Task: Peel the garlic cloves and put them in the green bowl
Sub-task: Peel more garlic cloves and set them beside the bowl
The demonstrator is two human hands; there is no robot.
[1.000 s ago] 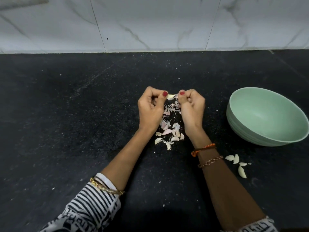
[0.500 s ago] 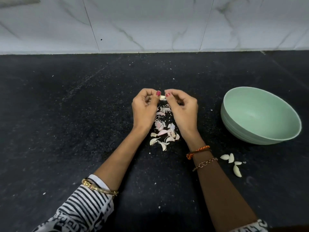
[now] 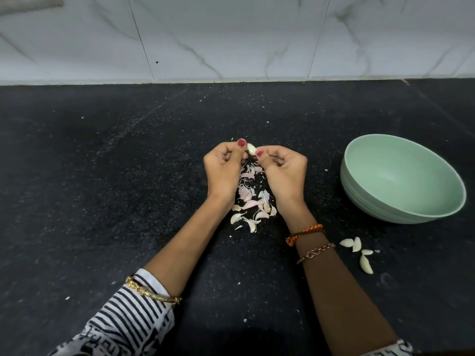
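Black speckled counter (image 3: 102,201), prob. marble-look wall tiles (image 3: 231,34).

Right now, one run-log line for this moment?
step: peeling | both hands pinch garlic clove | green bowl: empty | peeled cloves on counter

Bowl (image 3: 401,199) right of the hands, peel pile (image 3: 250,201) between the wrists, four cloves (image 3: 358,253) before the bowl

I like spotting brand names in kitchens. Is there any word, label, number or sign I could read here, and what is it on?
None can be read.
Green bowl: plain, no marking.
Countertop and wall tiles: no writing.
Patterned sleeve: its black-and-white print may include letter-like shapes, too distorted to read.
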